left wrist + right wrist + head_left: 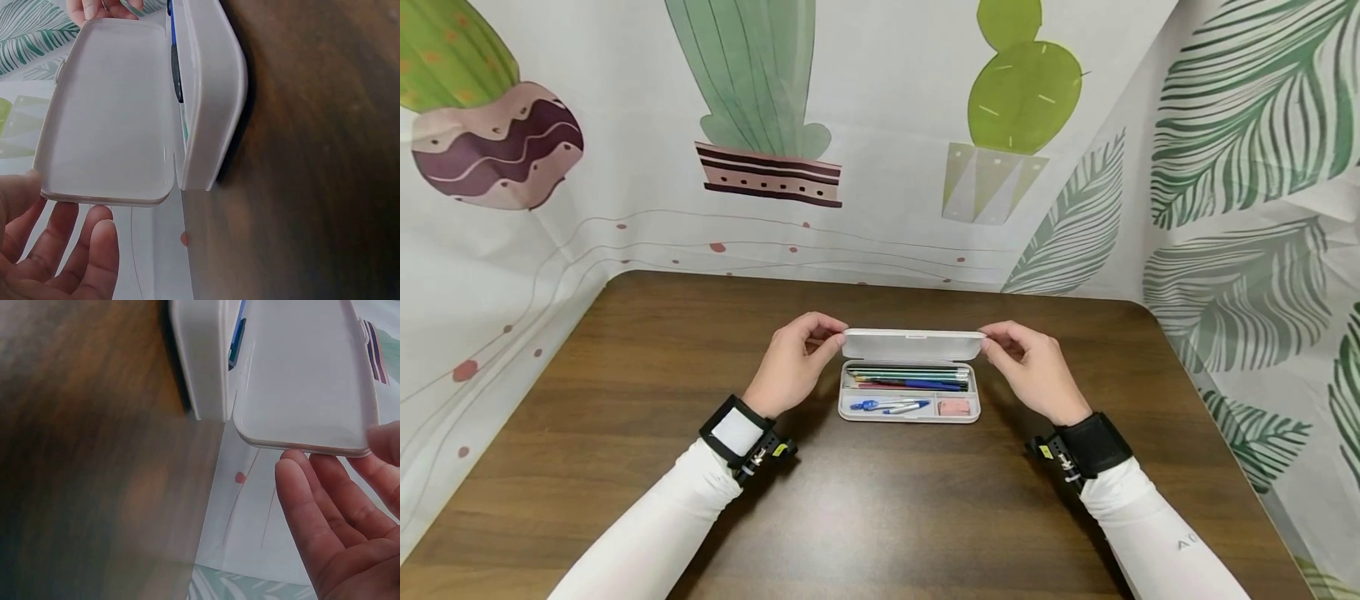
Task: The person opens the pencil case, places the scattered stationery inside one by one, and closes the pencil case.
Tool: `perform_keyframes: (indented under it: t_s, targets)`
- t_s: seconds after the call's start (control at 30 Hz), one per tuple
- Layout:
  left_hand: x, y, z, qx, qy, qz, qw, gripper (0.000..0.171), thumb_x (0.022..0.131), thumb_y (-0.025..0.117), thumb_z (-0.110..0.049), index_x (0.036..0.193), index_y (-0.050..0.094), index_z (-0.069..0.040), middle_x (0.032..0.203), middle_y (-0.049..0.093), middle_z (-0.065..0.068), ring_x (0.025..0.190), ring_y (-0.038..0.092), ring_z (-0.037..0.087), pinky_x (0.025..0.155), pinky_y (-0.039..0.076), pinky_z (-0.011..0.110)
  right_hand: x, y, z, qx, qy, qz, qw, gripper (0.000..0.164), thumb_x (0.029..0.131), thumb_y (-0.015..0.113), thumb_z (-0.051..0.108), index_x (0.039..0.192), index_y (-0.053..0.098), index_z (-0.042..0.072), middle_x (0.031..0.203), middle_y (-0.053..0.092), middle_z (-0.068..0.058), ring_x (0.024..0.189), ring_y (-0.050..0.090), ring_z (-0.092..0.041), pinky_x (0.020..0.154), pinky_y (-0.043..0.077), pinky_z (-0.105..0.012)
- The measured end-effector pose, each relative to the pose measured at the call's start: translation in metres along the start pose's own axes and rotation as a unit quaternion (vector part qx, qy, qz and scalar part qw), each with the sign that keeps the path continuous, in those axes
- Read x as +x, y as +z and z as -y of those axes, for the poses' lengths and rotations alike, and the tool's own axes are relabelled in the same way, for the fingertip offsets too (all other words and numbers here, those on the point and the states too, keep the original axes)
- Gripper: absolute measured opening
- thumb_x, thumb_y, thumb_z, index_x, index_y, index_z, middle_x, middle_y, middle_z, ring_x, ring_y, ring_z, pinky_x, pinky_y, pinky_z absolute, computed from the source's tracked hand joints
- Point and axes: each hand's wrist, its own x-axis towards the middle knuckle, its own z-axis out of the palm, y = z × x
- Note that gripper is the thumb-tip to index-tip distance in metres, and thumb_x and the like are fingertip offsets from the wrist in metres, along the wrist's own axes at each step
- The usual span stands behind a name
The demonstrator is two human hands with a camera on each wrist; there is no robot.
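A white pencil case (889, 418) lies on the table with its lid (913, 345) standing up at the back. My left hand (790, 365) pinches the lid's left corner between thumb and fingers. At the opposite corner, my right hand (1036, 368) pinches the lid the same way. Several pencils (898, 374) and a dark blue pen (931, 385) fill the long rear compartment. In front lie a blue compass-like tool (868, 405) and a blue-and-white pen (906, 408). A pink eraser (954, 407) sits in the small compartment on the right.
The brown wooden table (850, 517) runs back to a hanging cloth (895, 108) printed with cacti and leaves. Each wrist carries a black strap with a small camera, the left strap (737, 431) and the right strap (1093, 444), both low over the table.
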Motion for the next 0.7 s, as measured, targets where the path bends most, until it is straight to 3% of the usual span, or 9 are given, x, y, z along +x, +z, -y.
perform_keyframes:
  t_s: [0.27, 0.7]
  targets:
    - [-0.007, -0.001, -0.003, -0.001, 0.002, 0.007, 1.0, 0.015, 0.103, 0.072, -0.012, 0.116, 0.074, -0.006, 0.107, 0.073, 0.003, 0.096, 0.069, 0.017, 0.087, 0.059, 0.039, -0.009, 0.001, 0.001, -0.013, -0.006, -0.014, 1.0, 0.019, 0.103, 0.074, 0.019, 0.12, 0.077, 0.011, 0.099, 0.075, 0.001, 0.084, 0.068, -0.018, 0.074, 0.052, -0.015]
    - [-0.023, -0.002, -0.004, 0.008, 0.016, 0.02, 0.9996, 0.014, 0.102, 0.074, -0.013, 0.115, 0.074, -0.007, 0.107, 0.072, 0.0, 0.095, 0.07, 0.014, 0.084, 0.059, 0.034, -0.022, 0.003, 0.001, -0.014, -0.035, -0.012, 0.999, 0.018, 0.1, 0.077, 0.014, 0.118, 0.077, 0.011, 0.107, 0.076, 0.002, 0.09, 0.071, -0.011, 0.078, 0.055, -0.014]
